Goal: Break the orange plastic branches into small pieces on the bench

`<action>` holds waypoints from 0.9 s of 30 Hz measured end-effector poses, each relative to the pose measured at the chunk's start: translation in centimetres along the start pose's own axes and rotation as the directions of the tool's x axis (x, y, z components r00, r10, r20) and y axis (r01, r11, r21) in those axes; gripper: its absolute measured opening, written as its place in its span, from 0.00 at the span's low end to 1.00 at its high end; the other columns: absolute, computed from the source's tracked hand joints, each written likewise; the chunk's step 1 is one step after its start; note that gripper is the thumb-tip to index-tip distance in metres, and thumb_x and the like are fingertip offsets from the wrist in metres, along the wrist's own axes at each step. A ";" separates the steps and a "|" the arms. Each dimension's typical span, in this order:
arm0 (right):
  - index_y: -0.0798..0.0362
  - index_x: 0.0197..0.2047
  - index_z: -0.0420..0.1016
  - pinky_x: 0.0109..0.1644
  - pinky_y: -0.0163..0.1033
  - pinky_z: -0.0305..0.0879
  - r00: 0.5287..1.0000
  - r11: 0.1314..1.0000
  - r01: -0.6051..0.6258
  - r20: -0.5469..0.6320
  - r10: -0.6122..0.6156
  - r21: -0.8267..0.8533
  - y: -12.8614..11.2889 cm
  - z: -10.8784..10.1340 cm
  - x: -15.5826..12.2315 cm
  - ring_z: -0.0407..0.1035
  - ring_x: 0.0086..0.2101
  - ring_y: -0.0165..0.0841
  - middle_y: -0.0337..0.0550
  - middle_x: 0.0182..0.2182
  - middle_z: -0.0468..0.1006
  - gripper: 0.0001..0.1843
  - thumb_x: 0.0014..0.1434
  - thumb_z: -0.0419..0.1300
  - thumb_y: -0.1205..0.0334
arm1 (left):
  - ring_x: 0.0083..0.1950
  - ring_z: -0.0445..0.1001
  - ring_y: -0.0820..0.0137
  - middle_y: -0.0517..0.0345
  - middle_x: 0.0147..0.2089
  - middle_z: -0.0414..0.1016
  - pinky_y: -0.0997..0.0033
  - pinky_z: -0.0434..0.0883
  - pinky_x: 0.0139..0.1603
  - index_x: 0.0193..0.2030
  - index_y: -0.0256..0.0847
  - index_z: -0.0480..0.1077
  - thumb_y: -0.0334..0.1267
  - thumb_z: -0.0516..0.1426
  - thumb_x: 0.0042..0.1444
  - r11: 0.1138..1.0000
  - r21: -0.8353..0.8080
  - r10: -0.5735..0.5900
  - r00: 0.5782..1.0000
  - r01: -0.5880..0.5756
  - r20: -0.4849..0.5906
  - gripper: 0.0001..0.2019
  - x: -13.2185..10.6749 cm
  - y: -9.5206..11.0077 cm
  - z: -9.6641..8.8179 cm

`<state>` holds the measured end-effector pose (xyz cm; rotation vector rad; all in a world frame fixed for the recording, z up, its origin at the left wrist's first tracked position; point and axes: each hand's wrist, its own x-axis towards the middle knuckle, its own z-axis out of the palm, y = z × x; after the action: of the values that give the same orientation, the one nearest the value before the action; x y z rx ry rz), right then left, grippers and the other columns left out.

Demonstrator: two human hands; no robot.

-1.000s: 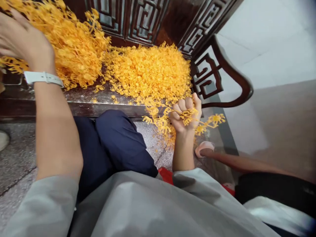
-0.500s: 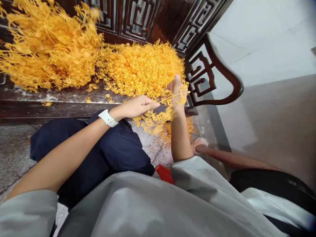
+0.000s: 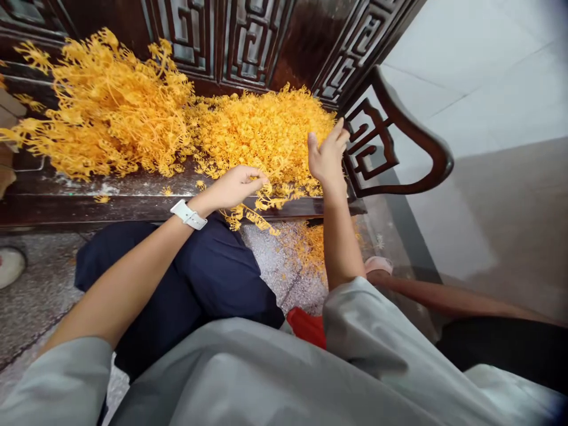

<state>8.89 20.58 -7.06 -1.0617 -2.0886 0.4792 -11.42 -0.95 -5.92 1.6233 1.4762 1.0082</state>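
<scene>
My left hand point(image 3: 237, 186), with a white watch on its wrist, pinches a yellow-orange plastic flower sprig point(image 3: 260, 220) that hangs over the front edge of the dark wooden bench point(image 3: 133, 212). My right hand point(image 3: 329, 155) is raised at the right end of the seat, its fingers apart and nothing visible in them. Behind both hands spreads a low pile of small yellow flower pieces point(image 3: 261, 127). To the left rises a taller heap of branching yellow sprigs point(image 3: 119, 112).
A carved armrest point(image 3: 390, 136) curves out at the bench's right end. More yellow bits point(image 3: 310, 245) are scattered on the speckled floor. At the right is another person's leg point(image 3: 439, 299) with a pink shoe. Something red point(image 3: 306, 325) lies beside my lap.
My right hand has come away from the sprig and opened, moving a little right. My left hand has shifted slightly left, still pinching a sprig. The whole view has shifted slightly.
</scene>
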 end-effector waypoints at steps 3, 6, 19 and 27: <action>0.52 0.67 0.70 0.66 0.62 0.68 0.990 0.994 -0.012 0.139 -0.003 0.108 -2.8 0.8 -0.2 0.68 0.62 0.51 0.62 0.59 0.72 0.50 0.69 0.34 0.20 | 0.24 0.57 0.72 0.61 0.24 0.64 0.65 0.54 0.29 0.31 0.40 0.71 0.41 0.53 0.72 0.957 0.289 0.024 0.999 -0.013 -0.036 0.17 0.0 0.1 -0.4; 0.47 0.62 0.77 0.68 0.58 0.67 0.880 0.938 0.145 0.393 -0.268 0.314 -6.7 1.5 -2.1 0.70 0.61 0.49 0.54 0.55 0.79 0.43 0.68 0.48 0.20 | 0.27 0.66 0.67 0.52 0.27 0.72 0.63 0.55 0.31 0.34 0.38 0.76 0.39 0.53 0.72 0.797 0.603 0.005 0.999 0.019 -0.037 0.16 -0.4 -0.1 -0.7; 0.49 0.22 0.52 0.31 0.40 0.41 0.850 0.921 0.027 0.476 -0.226 0.388 -5.3 2.0 -5.9 0.46 0.24 0.28 0.33 0.20 0.50 0.38 0.72 0.55 0.30 | 0.32 0.77 0.61 0.47 0.30 0.78 0.62 0.56 0.32 0.49 0.39 0.83 0.42 0.51 0.76 0.559 0.817 -0.006 0.985 -0.141 0.174 0.18 -1.6 1.4 -0.3; 0.47 0.19 0.52 0.27 0.39 0.42 0.951 0.869 -0.247 0.279 0.133 0.430 0.8 5.3 -1.4 0.43 0.22 0.26 0.30 0.16 0.50 0.38 0.67 0.64 0.34 | 0.33 0.80 0.54 0.38 0.34 0.82 0.60 0.60 0.31 0.50 0.35 0.82 0.36 0.50 0.73 0.471 0.871 -0.019 0.985 -0.140 0.169 0.18 -1.9 2.1 1.7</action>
<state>5.91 19.90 -11.70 -0.9603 -1.9294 1.1945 -9.04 -3.04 -4.96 2.3992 1.9908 0.0128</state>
